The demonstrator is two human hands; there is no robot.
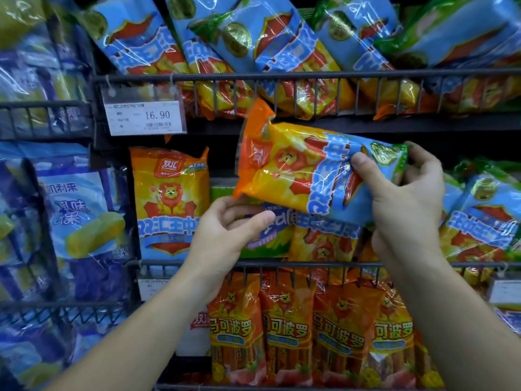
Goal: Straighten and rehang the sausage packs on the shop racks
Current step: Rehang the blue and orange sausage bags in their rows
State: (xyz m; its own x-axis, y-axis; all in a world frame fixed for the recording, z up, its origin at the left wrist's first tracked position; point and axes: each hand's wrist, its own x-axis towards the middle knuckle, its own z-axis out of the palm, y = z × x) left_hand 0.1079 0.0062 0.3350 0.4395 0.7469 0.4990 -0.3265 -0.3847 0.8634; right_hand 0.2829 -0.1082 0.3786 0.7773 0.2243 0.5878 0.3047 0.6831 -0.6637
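I hold a yellow, orange and blue sausage pack [296,170] sideways in front of the middle rack, its orange end to the left. My right hand [406,198] grips its blue-green right end, thumb across the front. My left hand [228,230] sits just under the pack's lower left corner, fingers curled loosely and close to the pack; I cannot tell if they touch it. One matching pack [169,204] stands upright at the left of the middle rack. More of them lie tilted in the top rack [267,46].
Black wire rails run across the top rack [282,76] and the middle rack [282,263]. A 16.90 price tag [145,117] hangs at upper left. Orange sausage packs [310,328] fill the bottom rack. Blue-purple corn sausage packs [81,215] hang on the left.
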